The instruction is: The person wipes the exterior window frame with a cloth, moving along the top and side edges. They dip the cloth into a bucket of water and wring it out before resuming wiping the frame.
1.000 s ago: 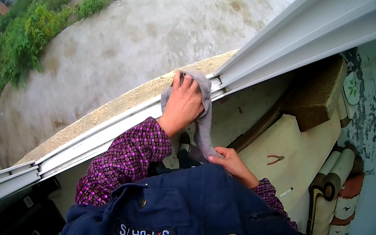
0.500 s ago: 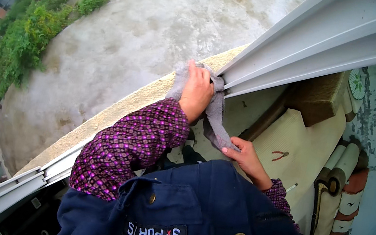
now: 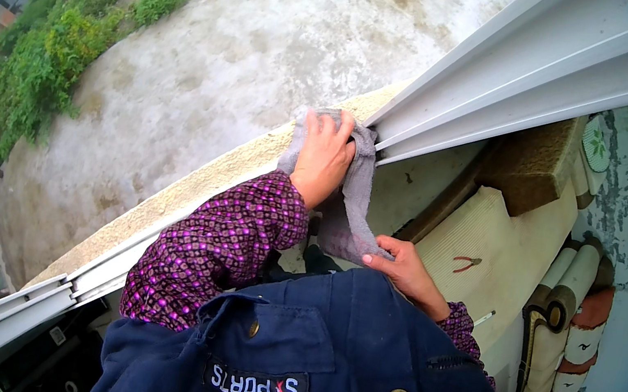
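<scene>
Left hand (image 3: 322,156) is pressing the grey cloth (image 3: 354,203) flat against the window frame (image 3: 517,72); right hand (image 3: 402,265) is pinching its hanging end. Cloth looks soft, light, limp.

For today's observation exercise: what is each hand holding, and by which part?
Both hold one grey cloth. The left hand presses its upper end against the white window frame; the right hand pinches its hanging lower end.

The person is wearing a dark navy jacket (image 3: 351,368) with 2 small round brass snap buttons and a stitched dark label patch bearing white letters. Purple sleeves (image 3: 227,244) with a small checked dot pattern are showing, covering both arms to the wrists.
</scene>
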`<state>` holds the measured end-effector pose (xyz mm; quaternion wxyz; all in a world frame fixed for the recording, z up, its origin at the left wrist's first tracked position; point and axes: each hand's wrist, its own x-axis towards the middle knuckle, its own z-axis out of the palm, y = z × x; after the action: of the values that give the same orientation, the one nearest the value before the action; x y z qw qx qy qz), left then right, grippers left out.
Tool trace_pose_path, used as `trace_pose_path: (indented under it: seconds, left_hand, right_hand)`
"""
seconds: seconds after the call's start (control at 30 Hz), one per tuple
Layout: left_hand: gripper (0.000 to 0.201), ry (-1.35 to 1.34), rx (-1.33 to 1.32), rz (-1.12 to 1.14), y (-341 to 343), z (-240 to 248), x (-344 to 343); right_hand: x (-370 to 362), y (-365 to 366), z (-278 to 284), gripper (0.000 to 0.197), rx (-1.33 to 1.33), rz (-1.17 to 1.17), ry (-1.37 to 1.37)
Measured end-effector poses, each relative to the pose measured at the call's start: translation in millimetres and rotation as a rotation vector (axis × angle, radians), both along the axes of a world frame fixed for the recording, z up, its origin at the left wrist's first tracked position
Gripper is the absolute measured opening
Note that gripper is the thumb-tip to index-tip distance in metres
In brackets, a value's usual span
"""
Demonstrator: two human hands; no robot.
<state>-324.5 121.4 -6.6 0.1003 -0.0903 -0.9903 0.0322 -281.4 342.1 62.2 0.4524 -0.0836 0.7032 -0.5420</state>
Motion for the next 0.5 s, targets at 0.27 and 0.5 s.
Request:
trace_pose_path:
  seconds: [0.27, 0.5]
  left_hand:
    - [0.018, -0.095, 0.07, 0.065, 16.3, -2.7, -16.9]
    - [0.023, 0.089, 0.49, -0.041, 4.8, 4.6, 1.0]
  right_hand:
    - [4.0, -1.1, -5.2, 0.02, 0.046, -0.012, -0.074]
    - [13.3, 2.3, -3.8, 0.022, 0.023, -0.068, -0.015]
